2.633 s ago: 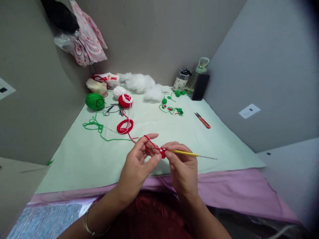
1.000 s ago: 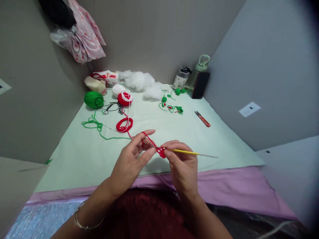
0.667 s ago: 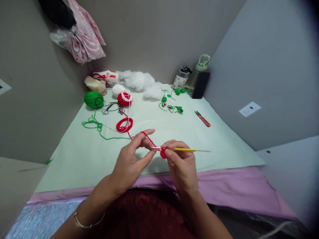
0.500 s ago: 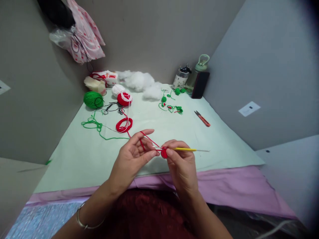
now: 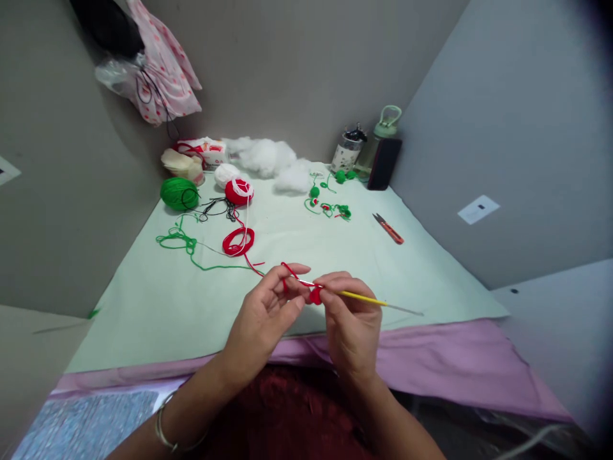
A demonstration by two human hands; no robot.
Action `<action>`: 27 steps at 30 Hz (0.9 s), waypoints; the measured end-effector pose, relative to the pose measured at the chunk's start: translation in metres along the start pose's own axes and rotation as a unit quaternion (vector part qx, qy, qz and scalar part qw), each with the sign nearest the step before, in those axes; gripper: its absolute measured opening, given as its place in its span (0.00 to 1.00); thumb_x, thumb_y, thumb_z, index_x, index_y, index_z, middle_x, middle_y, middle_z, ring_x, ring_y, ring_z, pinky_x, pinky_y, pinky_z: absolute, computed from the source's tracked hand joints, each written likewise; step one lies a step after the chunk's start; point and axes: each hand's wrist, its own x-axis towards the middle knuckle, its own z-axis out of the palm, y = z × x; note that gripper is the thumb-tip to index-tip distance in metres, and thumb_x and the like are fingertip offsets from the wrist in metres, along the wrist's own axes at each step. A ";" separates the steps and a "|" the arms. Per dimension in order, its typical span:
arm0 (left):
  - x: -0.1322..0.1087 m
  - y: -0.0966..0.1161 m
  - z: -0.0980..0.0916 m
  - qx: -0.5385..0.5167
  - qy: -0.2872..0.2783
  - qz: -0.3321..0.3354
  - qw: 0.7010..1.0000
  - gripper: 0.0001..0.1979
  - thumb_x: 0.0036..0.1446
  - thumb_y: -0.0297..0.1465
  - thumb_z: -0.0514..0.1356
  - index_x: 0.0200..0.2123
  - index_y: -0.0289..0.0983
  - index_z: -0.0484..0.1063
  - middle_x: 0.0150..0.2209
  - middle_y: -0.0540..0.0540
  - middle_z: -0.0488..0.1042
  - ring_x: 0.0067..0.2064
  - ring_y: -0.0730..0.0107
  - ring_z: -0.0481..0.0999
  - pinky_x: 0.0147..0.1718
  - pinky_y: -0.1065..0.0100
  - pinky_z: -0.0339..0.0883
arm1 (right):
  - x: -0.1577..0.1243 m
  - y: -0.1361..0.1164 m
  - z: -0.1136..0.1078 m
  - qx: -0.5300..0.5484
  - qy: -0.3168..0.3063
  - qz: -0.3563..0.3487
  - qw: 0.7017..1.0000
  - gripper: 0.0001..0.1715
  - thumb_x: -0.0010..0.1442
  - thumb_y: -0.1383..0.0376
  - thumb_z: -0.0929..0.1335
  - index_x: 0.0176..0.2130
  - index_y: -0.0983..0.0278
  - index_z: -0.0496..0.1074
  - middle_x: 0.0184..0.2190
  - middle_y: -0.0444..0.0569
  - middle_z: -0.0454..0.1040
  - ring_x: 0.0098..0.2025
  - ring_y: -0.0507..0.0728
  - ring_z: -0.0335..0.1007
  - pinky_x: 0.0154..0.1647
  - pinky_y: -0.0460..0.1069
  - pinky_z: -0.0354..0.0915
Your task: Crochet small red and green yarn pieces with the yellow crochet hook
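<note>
My right hand [image 5: 352,319] pinches a yellow-handled crochet hook [image 5: 373,300] whose metal tail points right. The hook's tip sits in a small red crochet piece [image 5: 315,295] between my two hands. My left hand [image 5: 265,313] is closed, with red yarn [image 5: 287,271] looped over its forefinger and its fingertips at the red piece. The strand runs back over the pale green mat [image 5: 287,255] to a red yarn coil [image 5: 238,241] and a red yarn ball [image 5: 239,191].
A green yarn ball [image 5: 179,193], loose green yarn [image 5: 184,243], white stuffing [image 5: 272,160], small green pieces [image 5: 332,204], orange snips [image 5: 389,229], two bottles [image 5: 364,150] and a dark phone [image 5: 384,165] lie on the mat. A pink bag [image 5: 163,76] hangs on the wall.
My left hand has closed in towards the right, and its forefinger has curled down with the yarn. The hook's tail has dipped lower to the right.
</note>
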 end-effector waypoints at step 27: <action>0.001 -0.005 0.000 -0.107 0.050 -0.039 0.992 0.26 0.62 0.32 0.71 0.63 0.42 0.74 0.38 0.52 0.75 0.43 0.70 0.76 0.52 0.66 0.67 | 0.007 -0.004 -0.007 0.043 -0.055 0.073 0.995 0.08 0.68 0.59 0.75 0.41 0.59 0.84 0.35 0.47 0.84 0.32 0.51 0.78 0.37 0.47 0.76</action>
